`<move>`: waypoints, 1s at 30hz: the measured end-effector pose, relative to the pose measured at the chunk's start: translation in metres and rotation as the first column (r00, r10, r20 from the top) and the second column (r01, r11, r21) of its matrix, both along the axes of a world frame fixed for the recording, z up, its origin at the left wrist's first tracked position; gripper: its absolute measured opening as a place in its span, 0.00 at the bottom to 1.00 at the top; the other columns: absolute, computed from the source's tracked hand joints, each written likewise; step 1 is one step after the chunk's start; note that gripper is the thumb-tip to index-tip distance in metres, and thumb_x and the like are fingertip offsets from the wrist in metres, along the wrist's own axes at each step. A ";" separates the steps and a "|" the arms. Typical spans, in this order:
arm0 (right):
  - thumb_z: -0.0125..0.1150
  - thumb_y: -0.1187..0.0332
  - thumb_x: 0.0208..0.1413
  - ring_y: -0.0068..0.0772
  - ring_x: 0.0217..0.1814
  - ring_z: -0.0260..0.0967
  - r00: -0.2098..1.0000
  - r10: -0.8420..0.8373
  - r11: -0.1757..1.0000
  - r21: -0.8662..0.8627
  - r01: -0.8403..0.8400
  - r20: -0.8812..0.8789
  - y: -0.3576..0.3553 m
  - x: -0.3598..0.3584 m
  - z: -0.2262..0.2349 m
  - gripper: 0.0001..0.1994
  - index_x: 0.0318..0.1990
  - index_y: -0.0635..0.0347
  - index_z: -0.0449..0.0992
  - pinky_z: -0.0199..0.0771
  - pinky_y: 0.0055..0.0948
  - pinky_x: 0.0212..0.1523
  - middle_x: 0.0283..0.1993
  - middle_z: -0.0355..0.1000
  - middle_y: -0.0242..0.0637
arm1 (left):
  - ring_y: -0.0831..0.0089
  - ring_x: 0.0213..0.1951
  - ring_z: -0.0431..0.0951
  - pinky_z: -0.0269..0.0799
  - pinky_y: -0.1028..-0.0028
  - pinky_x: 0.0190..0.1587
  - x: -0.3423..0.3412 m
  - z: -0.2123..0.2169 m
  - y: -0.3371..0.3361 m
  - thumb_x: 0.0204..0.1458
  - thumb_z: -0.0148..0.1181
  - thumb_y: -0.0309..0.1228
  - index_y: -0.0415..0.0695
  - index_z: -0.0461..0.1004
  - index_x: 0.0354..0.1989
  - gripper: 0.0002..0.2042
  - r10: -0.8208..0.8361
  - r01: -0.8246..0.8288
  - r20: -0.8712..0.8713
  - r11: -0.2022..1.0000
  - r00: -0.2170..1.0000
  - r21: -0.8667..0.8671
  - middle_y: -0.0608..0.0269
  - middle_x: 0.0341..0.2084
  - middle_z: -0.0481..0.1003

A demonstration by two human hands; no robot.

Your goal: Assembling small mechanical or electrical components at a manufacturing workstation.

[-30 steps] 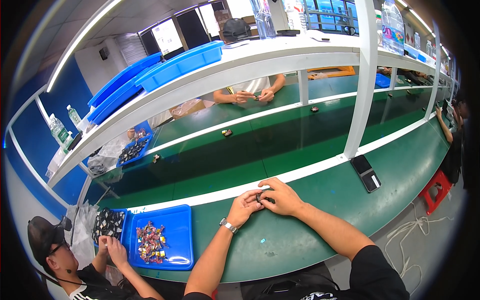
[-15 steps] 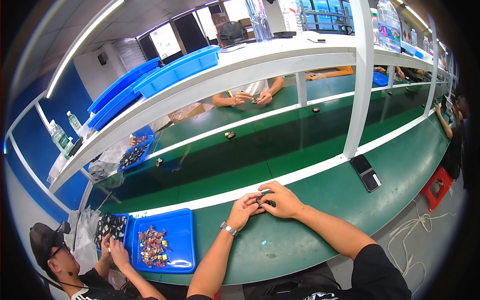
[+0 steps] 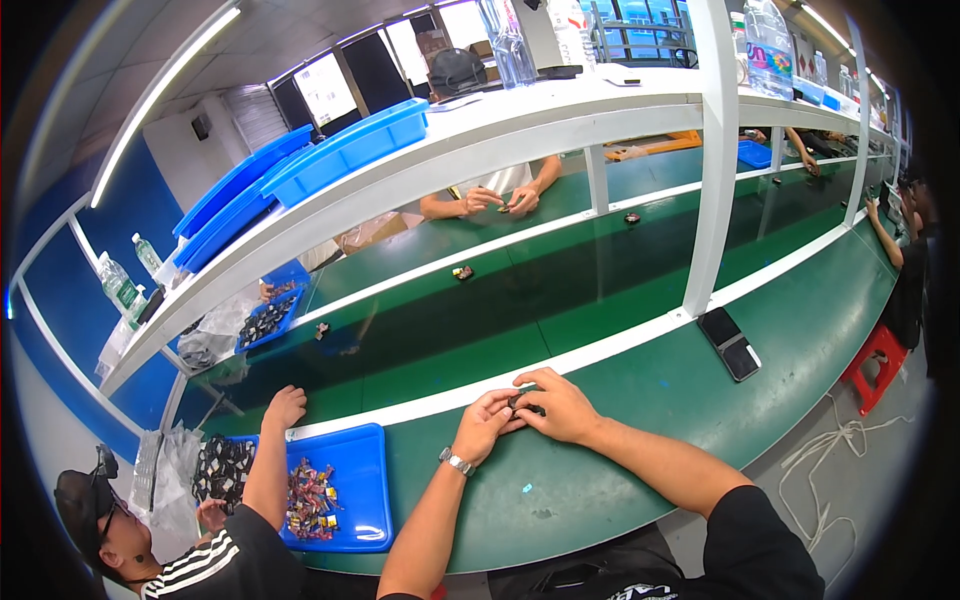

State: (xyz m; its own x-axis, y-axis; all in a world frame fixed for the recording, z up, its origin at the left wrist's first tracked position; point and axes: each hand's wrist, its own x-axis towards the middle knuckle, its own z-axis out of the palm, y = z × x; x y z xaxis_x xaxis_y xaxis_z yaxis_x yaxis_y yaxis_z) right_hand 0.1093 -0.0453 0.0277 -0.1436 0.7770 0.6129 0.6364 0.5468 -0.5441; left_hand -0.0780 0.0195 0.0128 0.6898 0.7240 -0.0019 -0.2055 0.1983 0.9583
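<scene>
Over the green bench top, near the white rail, my left hand (image 3: 487,424) and my right hand (image 3: 556,405) meet around a small dark part (image 3: 521,403). Fingertips of both hands pinch it, and they cover most of it, so its exact kind does not show. A metal watch (image 3: 457,461) sits on my left wrist. Left of my forearm stands a blue tray (image 3: 372,490) holding a heap of small red, yellow and silver pieces (image 3: 312,500).
A co-worker's arm (image 3: 267,470) at the left crosses the tray toward the belt. Small parts (image 3: 462,272) lie spaced along the green belt (image 3: 420,340). A black phone-like device (image 3: 730,345) rests on the bench at right. A white post (image 3: 709,180) rises beyond my right hand.
The co-worker at left has stretched one arm forward over the tray to the belt's edge. My two hands stay nearly in place, still around the dark part.
</scene>
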 end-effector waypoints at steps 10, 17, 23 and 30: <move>0.65 0.69 0.51 0.40 0.57 0.66 0.993 -0.009 0.997 -0.075 0.000 -0.119 0.002 -0.005 -0.008 0.06 0.36 0.57 0.82 0.72 0.35 0.53 0.52 0.72 0.35 | 0.67 0.51 0.78 0.78 0.64 0.55 -0.001 -0.006 0.004 0.62 0.50 0.20 0.37 0.66 0.56 0.14 0.027 -0.026 0.041 0.999 0.999 -0.031 0.53 0.50 0.75; 0.66 0.67 0.52 0.40 0.59 0.65 0.977 0.000 0.988 -0.151 -0.033 -0.215 0.005 -0.005 -0.014 0.07 0.37 0.56 0.83 0.68 0.37 0.58 0.53 0.72 0.36 | 0.66 0.51 0.77 0.78 0.64 0.55 -0.003 -0.006 0.005 0.62 0.50 0.21 0.37 0.66 0.55 0.14 0.030 -0.028 0.050 0.999 0.998 -0.041 0.51 0.50 0.74; 0.67 0.67 0.51 0.40 0.61 0.64 0.968 -0.003 0.983 -0.180 -0.043 -0.250 0.003 -0.007 -0.012 0.08 0.38 0.55 0.83 0.67 0.37 0.59 0.54 0.71 0.35 | 0.64 0.53 0.77 0.78 0.65 0.55 -0.004 -0.007 0.005 0.61 0.51 0.20 0.37 0.67 0.54 0.13 0.001 0.008 0.116 0.997 0.993 -0.071 0.50 0.53 0.73; 0.66 0.70 0.50 0.40 0.62 0.63 0.982 0.054 0.990 -0.119 -0.076 -0.180 -0.001 -0.007 -0.020 0.09 0.40 0.54 0.83 0.67 0.37 0.60 0.56 0.71 0.35 | 0.63 0.54 0.76 0.77 0.64 0.56 -0.006 -0.016 -0.001 0.61 0.52 0.20 0.36 0.67 0.54 0.13 0.023 -0.018 0.096 0.998 0.995 -0.052 0.49 0.55 0.71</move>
